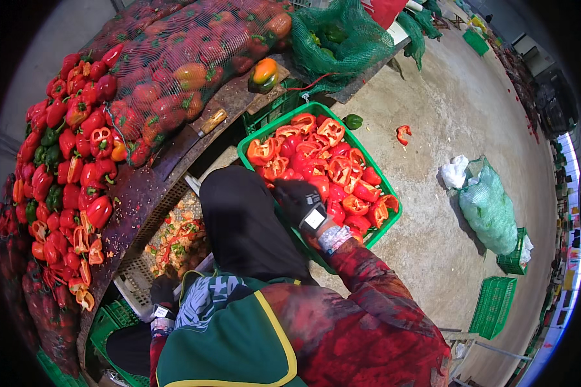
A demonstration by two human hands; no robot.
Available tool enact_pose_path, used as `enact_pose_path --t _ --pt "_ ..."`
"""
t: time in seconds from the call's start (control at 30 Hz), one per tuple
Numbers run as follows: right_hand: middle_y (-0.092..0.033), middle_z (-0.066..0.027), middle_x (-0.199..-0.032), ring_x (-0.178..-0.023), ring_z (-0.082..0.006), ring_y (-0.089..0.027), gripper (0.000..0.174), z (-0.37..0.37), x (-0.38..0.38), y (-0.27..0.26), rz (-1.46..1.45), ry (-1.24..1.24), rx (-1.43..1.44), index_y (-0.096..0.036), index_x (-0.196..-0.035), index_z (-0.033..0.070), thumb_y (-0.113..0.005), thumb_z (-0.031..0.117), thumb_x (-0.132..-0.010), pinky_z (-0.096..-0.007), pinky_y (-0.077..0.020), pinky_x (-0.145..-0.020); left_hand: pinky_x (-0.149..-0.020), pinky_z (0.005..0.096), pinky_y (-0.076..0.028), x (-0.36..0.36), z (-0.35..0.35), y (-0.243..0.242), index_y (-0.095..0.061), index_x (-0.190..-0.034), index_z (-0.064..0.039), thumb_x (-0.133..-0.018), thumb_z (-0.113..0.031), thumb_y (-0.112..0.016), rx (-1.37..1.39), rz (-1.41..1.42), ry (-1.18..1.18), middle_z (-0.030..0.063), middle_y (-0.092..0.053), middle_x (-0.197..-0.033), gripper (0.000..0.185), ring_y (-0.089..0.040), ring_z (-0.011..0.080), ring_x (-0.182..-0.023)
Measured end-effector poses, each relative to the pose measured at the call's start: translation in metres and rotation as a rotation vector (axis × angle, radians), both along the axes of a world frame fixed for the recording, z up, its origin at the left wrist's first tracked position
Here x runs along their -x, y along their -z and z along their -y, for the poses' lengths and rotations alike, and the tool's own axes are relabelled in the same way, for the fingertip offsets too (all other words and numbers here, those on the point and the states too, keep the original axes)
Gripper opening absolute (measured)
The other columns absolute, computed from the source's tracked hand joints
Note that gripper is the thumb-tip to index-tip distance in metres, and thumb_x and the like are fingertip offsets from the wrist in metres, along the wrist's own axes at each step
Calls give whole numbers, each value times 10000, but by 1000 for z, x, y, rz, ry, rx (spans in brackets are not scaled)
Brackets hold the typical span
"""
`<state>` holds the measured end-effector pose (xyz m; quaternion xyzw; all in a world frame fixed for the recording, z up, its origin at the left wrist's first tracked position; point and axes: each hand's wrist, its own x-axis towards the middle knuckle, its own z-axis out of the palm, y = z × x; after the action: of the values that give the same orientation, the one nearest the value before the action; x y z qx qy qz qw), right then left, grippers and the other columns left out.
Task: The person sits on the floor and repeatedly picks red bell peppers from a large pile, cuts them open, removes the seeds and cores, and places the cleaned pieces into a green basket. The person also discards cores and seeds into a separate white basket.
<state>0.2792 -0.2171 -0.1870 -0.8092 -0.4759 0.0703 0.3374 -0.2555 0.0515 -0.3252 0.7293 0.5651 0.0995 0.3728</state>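
Note:
My right hand (298,203), in a dark glove, reaches over the near left side of a green plastic crate (385,232). It touches or hovers just above the cut red bell peppers (341,169) that fill the crate; its fingers are hard to make out. Down by my lap, my left hand (162,291), also gloved, is at the rim of a pale perforated plastic basket (133,285). Whether it grips that rim is unclear. Pepper cores and seedy scraps (179,242) lie inside the basket. A wooden-handled knife (213,123) rests on the work table (140,203).
Whole and halved red peppers (72,184) are heaped on the table beside a full mesh sack (198,63). A green net bag (339,43) sits at the table's far end. On the concrete floor (416,193) stand a stuffed green sack (486,208) and a green crate (493,307).

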Motion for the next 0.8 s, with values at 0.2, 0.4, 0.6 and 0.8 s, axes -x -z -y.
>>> enact_pose_path --t 0.2,0.4,0.6,0.8 --pt "-253 -178 -1630 -1494 -441 -199 943 -19 -34 30 96 529 512 -296 -1572 119 -460 744 -885 -542 -188 -1208 -769 476 -536 -2 -2 1 -703 -983 -106 -935 -299 -599 -289 -207 301 135 -704 -859 225 -690 378 -867" --pt "-418 -207 -1529 -1440 -393 -343 651 8 -66 37 21 374 100 -444 -1476 63 -522 478 -980 -531 -284 -1182 -704 498 -519 -9 -16 9 -672 -845 -92 -936 -360 -585 -192 -293 311 177 -698 -864 296 -681 378 -842" --pt "-644 -179 -1255 -1211 -364 -585 555 107 -88 23 391 749 307 -573 -1358 119 -646 408 -891 -461 -470 -998 -740 447 -522 -10 -3 -9 -722 -947 -73 -896 -432 -646 -133 -106 209 216 -706 -920 370 -686 363 -868" --pt "-648 -186 -1061 -1035 -372 -638 486 66 -105 42 110 710 453 -618 -1286 194 -707 368 -841 -503 -516 -847 -819 429 -539 1 -12 20 -724 -1013 -79 -897 -444 -657 -60 16 37 143 -741 -966 388 -709 308 -924"
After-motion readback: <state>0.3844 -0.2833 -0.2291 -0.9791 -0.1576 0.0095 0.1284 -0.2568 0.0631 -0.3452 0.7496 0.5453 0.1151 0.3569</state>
